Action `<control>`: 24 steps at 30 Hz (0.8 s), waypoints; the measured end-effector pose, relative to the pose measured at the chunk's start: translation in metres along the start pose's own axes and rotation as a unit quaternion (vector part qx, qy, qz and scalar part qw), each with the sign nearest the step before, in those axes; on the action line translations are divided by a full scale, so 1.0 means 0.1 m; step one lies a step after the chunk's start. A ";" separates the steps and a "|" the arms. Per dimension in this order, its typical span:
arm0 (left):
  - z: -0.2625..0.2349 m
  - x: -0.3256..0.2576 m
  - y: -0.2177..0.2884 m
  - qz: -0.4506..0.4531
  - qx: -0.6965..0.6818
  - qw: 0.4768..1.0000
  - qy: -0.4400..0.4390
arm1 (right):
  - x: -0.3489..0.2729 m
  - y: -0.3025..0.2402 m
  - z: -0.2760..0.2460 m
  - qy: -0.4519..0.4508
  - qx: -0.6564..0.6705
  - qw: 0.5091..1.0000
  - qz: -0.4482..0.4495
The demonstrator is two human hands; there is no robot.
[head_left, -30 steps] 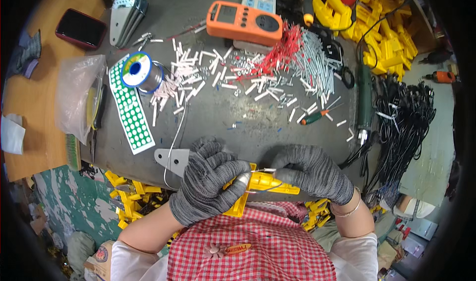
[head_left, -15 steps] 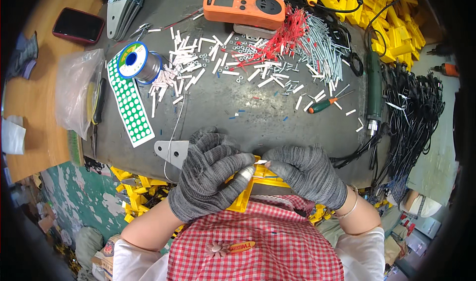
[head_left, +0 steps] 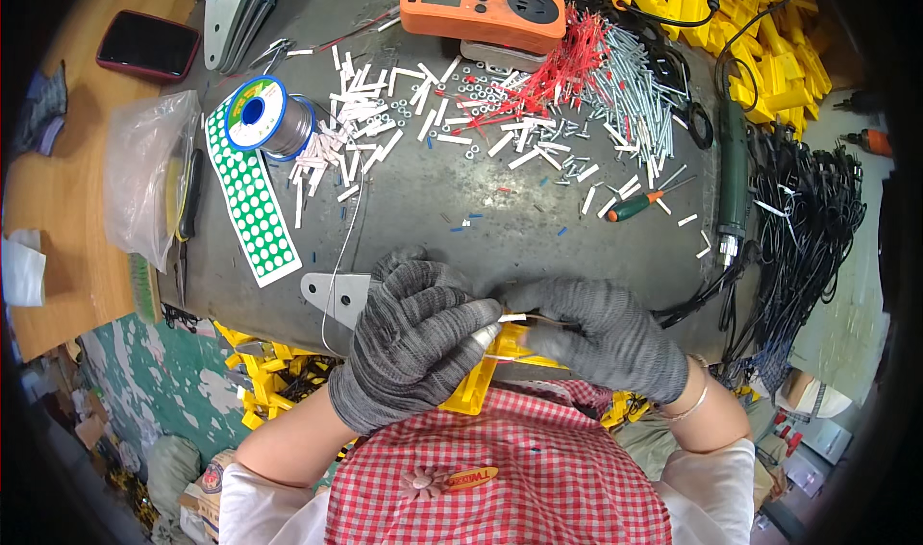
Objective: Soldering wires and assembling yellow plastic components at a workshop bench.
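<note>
My left hand (head_left: 413,338), in a grey knit glove, is closed around a yellow plastic housing (head_left: 471,388). At its fingertips a short white sleeve (head_left: 513,318) sits on a thin brownish wire (head_left: 546,319) above the housing. Just right of the sleeve is my gloved right hand (head_left: 606,338). Its thumb and forefinger are parted, with the wire running between them, and its other fingers are partly hidden. A second, pale wire (head_left: 524,359) crosses the housing lower down. My left fingers cover much of the housing.
A grey metal bracket (head_left: 338,295) lies beside my left hand. Beyond are a solder spool (head_left: 279,122), scattered white sleeves (head_left: 361,98), screws (head_left: 639,88), a screwdriver (head_left: 635,205) and an orange meter (head_left: 486,7). A green power driver (head_left: 733,180) and black cables (head_left: 798,209) lie right.
My right hand has drawn back a little to the right from the white sleeve, its thumb and forefinger parting. More of the brownish wire now shows. My left hand keeps its hold on the housing.
</note>
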State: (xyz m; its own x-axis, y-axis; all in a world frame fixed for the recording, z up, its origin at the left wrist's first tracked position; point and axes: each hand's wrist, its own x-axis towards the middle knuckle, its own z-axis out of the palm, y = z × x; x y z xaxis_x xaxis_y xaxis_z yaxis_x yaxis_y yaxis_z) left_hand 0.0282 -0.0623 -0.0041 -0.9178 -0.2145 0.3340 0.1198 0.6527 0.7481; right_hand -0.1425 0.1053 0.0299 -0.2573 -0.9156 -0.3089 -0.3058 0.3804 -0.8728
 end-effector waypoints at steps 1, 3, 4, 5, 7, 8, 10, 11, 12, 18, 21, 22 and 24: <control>0.00 -0.01 0.00 -0.003 0.001 1.000 0.001 | 0.00 -0.04 -0.11 -0.036 -0.010 0.999 -0.024; 0.00 -0.01 0.00 0.002 -0.007 1.000 0.010 | -0.09 0.07 -0.27 -0.068 -0.023 0.996 -0.044; 0.01 0.00 0.00 0.001 -0.008 1.000 0.009 | -0.12 0.20 -0.33 -0.034 -0.112 0.983 -0.142; 0.02 0.00 0.01 -0.007 0.002 1.000 0.003 | -0.14 0.28 -0.35 0.001 -0.199 0.951 -0.237; 0.03 0.02 0.01 -0.016 0.011 1.000 -0.005 | -0.19 0.19 -0.27 -0.001 -0.211 0.958 -0.196; 0.04 0.02 0.02 -0.016 0.020 1.000 -0.002 | -0.19 0.09 -0.17 -0.001 -0.226 0.962 -0.152; 0.06 0.02 0.01 -0.014 0.025 1.000 0.001 | -0.17 0.03 0.08 0.024 -0.236 0.955 -0.177; 0.06 0.00 0.00 -0.013 0.035 0.999 -0.006 | -0.18 0.04 0.18 0.033 -0.220 0.963 -0.155; 0.06 -0.01 0.00 -0.012 0.045 0.999 -0.013 | -0.18 0.04 0.24 0.043 -0.204 0.969 -0.132; -0.10 -0.16 0.39 -0.003 0.115 0.993 -0.021 | -0.25 0.12 0.11 0.065 -0.247 0.948 -0.193; 0.04 -0.28 0.28 -0.020 0.141 0.990 -0.018 | -0.23 -0.06 0.10 -0.010 -0.306 0.937 -0.167; 0.08 -0.31 0.25 -0.024 0.167 0.985 -0.021 | -0.22 -0.10 0.11 -0.049 -0.341 0.928 -0.143; 0.12 -0.35 0.22 -0.018 0.176 0.984 -0.015 | -0.22 0.07 0.14 -0.010 -0.326 0.929 -0.177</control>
State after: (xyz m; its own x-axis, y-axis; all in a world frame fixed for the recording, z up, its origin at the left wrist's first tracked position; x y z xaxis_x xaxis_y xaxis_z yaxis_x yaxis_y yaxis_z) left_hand 0.0584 -0.0314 -0.0065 -0.9303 -0.2245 0.2902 -0.0473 0.8578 0.5118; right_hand -0.1260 0.1262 0.0257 -0.0188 -0.9981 -0.0587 -0.8595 0.0461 -0.5090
